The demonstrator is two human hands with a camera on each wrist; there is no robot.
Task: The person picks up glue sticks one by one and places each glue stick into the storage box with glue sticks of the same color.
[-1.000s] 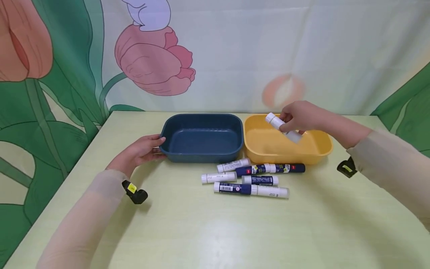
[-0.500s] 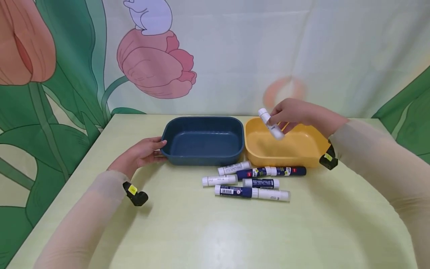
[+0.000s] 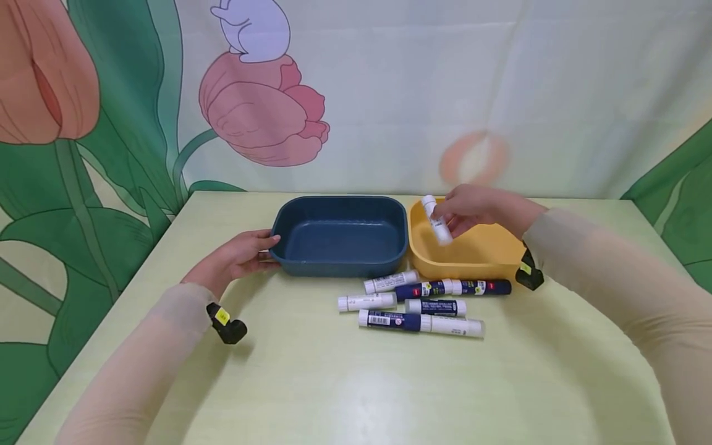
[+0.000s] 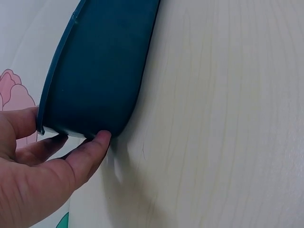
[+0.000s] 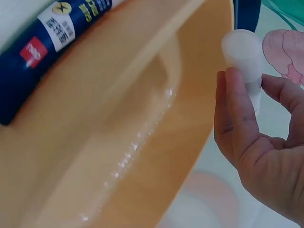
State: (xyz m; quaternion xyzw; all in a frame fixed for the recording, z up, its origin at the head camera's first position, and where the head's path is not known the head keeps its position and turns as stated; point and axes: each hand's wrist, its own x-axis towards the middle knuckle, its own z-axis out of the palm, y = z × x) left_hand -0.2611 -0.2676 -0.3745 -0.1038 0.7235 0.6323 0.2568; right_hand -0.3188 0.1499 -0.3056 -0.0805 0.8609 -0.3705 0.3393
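R grip pinching white tube, up at L end of yellow bin, prob. for clearance; L grip pinching blue bin, prob. to steady it; other tubes on table.

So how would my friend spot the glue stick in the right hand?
On the table, find the yellow tray beside the blue tray. There, the right hand holds a tilted white glue stick. It's the only stick being held; the other sticks lie on the table.
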